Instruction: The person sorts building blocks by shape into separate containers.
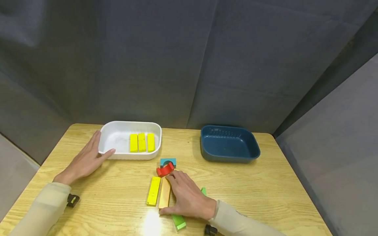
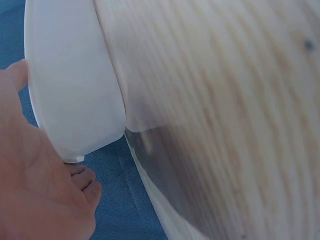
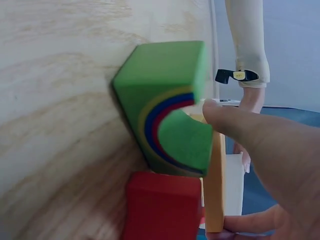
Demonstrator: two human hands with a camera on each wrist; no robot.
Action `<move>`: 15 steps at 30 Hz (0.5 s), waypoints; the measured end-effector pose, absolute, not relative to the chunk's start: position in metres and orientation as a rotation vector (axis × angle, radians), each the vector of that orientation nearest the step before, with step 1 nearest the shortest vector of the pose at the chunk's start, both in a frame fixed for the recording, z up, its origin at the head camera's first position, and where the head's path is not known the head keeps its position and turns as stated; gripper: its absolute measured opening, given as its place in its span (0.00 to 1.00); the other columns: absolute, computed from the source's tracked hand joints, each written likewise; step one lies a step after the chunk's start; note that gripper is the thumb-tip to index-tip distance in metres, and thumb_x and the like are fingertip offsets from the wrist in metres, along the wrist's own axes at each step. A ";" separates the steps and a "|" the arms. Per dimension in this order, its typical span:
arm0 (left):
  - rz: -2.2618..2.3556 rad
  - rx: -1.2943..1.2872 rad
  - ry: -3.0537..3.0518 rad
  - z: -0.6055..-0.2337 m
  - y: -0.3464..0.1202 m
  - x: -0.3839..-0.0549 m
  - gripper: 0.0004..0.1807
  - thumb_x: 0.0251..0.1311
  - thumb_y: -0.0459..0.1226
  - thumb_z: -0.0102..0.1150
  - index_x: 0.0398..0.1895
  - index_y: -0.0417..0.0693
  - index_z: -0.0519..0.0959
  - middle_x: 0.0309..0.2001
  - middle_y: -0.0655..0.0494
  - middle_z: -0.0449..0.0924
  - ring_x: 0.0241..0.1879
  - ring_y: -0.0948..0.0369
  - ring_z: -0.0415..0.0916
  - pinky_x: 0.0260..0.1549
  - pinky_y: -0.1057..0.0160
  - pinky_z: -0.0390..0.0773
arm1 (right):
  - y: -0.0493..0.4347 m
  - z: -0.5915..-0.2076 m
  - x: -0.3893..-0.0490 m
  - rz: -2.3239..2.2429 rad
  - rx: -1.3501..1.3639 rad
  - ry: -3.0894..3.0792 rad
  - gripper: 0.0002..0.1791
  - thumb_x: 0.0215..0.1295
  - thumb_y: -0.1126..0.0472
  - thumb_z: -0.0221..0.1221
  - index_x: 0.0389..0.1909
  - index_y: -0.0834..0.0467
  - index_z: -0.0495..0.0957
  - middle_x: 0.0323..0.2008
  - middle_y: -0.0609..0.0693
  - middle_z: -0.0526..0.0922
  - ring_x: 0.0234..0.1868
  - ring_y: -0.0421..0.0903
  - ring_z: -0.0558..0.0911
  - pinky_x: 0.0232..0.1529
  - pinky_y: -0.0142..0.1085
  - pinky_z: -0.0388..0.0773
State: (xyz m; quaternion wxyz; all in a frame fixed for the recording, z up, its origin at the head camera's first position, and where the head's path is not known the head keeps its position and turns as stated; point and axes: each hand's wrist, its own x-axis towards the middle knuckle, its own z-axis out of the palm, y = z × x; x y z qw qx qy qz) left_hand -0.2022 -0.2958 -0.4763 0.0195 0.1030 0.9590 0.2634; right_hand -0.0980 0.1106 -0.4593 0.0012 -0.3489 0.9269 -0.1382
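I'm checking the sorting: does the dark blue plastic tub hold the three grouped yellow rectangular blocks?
No, the head view shows the three yellow rectangular blocks lying in the white plastic tub.

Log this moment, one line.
right hand: grips orange rectangular block | left hand: touches white rectangular plastic tray | tray: three yellow rectangular blocks

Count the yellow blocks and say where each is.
4: three yellow blocks in the white tray, one on the table beside the orange block. The right hand could hide more.
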 end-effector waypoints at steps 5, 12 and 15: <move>0.815 0.318 2.973 -0.476 -0.296 -0.201 0.60 0.77 0.66 0.49 0.86 0.44 0.23 0.86 0.46 0.17 0.85 0.34 0.32 0.74 0.24 0.48 | 0.112 -0.451 -0.099 -0.484 -1.064 2.912 0.60 0.51 0.23 0.74 0.74 0.61 0.71 0.59 0.48 0.73 0.56 0.46 0.72 0.62 0.39 0.77; 0.811 0.324 2.982 -0.474 -0.296 -0.203 0.60 0.78 0.65 0.49 0.86 0.42 0.25 0.87 0.45 0.18 0.84 0.33 0.33 0.75 0.24 0.48 | 0.114 -0.437 -0.107 -0.489 -1.086 2.921 0.60 0.53 0.26 0.75 0.75 0.63 0.70 0.65 0.51 0.73 0.63 0.49 0.74 0.69 0.44 0.75; 0.806 0.322 2.982 -0.474 -0.295 -0.202 0.60 0.78 0.65 0.49 0.86 0.43 0.24 0.87 0.44 0.18 0.84 0.33 0.33 0.74 0.23 0.48 | 0.115 -0.432 -0.113 -0.475 -1.120 2.947 0.58 0.54 0.27 0.75 0.75 0.63 0.70 0.65 0.51 0.73 0.64 0.50 0.74 0.69 0.44 0.75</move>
